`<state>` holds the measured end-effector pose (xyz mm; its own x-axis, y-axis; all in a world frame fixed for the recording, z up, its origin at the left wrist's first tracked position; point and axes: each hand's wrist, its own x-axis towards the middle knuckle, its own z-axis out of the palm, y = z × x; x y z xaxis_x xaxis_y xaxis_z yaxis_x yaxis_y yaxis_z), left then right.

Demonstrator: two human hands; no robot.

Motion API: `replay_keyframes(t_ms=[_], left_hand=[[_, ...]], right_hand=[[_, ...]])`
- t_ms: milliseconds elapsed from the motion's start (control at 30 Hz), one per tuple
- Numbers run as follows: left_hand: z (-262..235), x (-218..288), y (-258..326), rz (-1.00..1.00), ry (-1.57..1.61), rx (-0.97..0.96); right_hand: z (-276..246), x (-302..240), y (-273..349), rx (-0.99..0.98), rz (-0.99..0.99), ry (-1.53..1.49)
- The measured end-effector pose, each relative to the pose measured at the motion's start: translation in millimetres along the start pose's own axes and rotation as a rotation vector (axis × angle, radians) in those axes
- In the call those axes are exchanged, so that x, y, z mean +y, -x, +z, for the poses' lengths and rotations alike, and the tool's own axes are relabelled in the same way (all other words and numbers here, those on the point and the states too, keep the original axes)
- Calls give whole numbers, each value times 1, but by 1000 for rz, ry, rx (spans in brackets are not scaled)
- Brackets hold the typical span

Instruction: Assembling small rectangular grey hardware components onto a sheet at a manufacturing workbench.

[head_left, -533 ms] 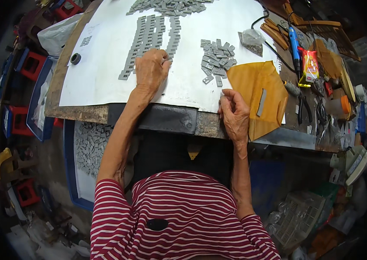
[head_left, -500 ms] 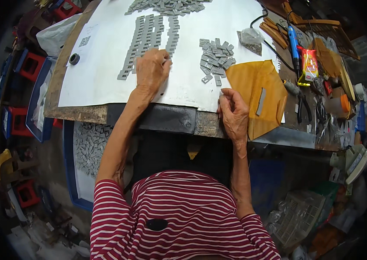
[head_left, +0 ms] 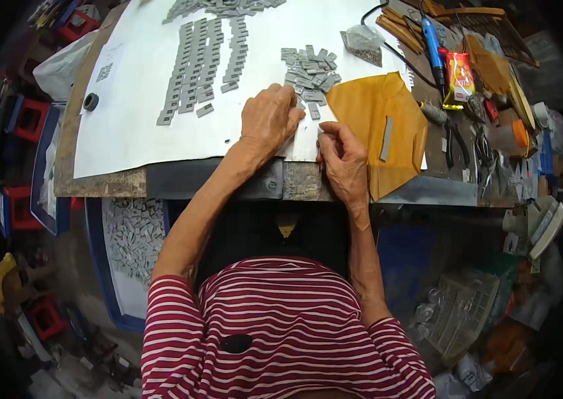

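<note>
**Small pile (head_left: 309, 72) just beyond both hands, left nearer**

Small pile is on the white sheet (head_left: 122, 136) on the worktop (head_left: 105, 185), ahead and right of left hand (head_left: 268, 120), ahead and slightly left of right hand (head_left: 346, 159). Its parts point every way, no common axis. Left: fingers curled at the pile's near edge; can't tell if gripping or touching a part. Right: fingertips drawn in by the sheet's near edge; can't tell if anything's in them.

Counts:
- rows (head_left: 191, 66): 4, three together, one apart to the right, long axis running away from the person
- loose part (head_left: 205, 110) by the row ends: 1
- piles: 2, small one plus big pile (head_left: 221, 6) at far side; parts overlap, uncountable
- envelope (head_left: 404, 126): 1, with 1 strip (head_left: 386, 138) on it
</note>
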<state>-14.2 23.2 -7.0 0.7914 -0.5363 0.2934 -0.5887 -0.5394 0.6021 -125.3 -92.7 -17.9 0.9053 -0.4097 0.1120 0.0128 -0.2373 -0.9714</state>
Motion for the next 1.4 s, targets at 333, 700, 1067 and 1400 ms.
replay_keyframes(t_ms=[333,700,1067,1400], left_hand=[[2,-5,2,-36,315,-43],[-4,5,3,-44,492,-39],[-4,2,2,-238,923,-169],[-7,6,1,-267,982,-174]], right_hand=[[1,-2,2,57,-100,42],[-30,-38,17,138,-87,-1],[-110,11,-49,266,-353,839],[-117,12,-57,20,-408,1011]])
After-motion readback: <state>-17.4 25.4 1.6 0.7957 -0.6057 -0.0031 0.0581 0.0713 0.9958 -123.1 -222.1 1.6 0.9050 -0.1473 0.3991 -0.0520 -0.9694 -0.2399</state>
